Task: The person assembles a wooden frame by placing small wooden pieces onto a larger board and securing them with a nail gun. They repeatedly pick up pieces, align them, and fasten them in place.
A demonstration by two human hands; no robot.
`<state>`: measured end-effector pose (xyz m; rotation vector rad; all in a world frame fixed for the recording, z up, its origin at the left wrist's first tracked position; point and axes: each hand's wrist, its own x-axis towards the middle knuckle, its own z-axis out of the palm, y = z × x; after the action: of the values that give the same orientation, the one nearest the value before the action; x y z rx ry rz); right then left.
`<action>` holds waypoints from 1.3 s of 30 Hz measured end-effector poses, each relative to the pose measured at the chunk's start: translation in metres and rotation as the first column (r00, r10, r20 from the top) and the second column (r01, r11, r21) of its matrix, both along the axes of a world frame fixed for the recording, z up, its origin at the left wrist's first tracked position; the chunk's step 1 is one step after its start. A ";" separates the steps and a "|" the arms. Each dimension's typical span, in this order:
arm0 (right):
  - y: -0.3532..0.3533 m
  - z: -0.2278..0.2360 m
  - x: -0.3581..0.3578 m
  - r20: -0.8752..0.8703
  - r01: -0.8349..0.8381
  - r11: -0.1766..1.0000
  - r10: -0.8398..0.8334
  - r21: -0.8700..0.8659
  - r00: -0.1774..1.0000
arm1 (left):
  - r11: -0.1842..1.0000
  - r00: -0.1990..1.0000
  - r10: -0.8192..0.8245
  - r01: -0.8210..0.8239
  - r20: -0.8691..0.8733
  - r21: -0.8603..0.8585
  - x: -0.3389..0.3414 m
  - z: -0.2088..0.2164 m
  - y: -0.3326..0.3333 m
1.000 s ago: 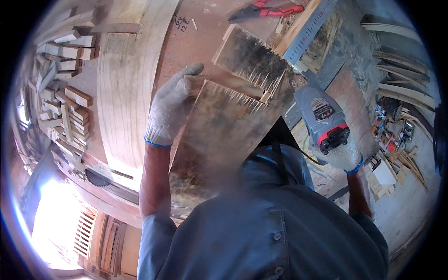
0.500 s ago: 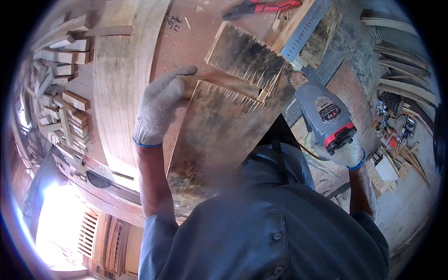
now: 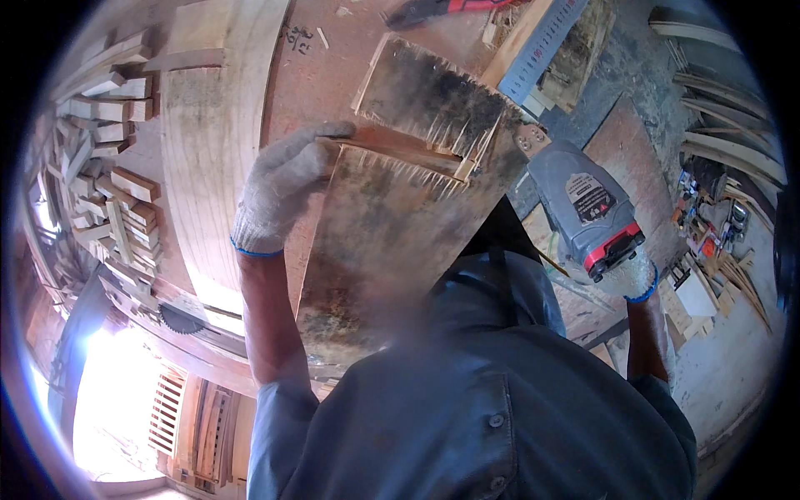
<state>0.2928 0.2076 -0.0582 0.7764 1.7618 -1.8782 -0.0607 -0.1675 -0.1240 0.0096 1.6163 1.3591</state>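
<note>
My left hand [image 3: 287, 179], in a white knit glove with a blue cuff, is closed around the left end of a narrow wooden strip [image 3: 400, 143]. The strip lies in the gap between a large stained board [image 3: 392, 221] and a smaller stained board piece [image 3: 429, 92], both with splintered edges. My right hand [image 3: 629, 271], also gloved, grips a grey power tool [image 3: 587, 196] with a red-and-black end; its exact kind is unclear. The tool's front end is against or just over the boards' right side. Most of my right hand is hidden behind the tool.
A long pale plank [image 3: 200, 150] lies on the left. Several short wood blocks [image 3: 125, 208] are piled beyond it, with a round saw blade [image 3: 179, 319] below. Upper right are a steel ruler [image 3: 537, 58] and red-and-black pliers [image 3: 425, 12]. Curved wood strips [image 3: 725, 112] lie far right.
The tool has turned slightly, and its rear end has shifted a little right and down. My left hand still holds the strip's end, its wrist slightly farther left.
</note>
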 end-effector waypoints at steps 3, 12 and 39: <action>0.000 0.002 0.000 0.010 0.003 1.000 -0.003 0.010 1.000 | 0.994 0.994 -0.099 0.097 -0.046 -0.050 -0.008 0.009 0.002; -0.013 0.001 -0.007 0.049 -0.005 0.999 0.003 0.045 0.999 | 0.976 0.984 -0.176 0.171 -0.027 -0.137 -0.014 0.034 0.011; -0.074 0.017 -0.047 0.352 0.295 0.937 -0.345 0.189 0.870 | 0.973 0.990 -0.114 0.094 -0.083 -0.210 0.026 0.041 0.022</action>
<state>0.2459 0.1338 -0.0409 1.4561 1.5864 -1.6639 -0.0349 -0.1453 -0.0830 0.0350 1.8051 1.1210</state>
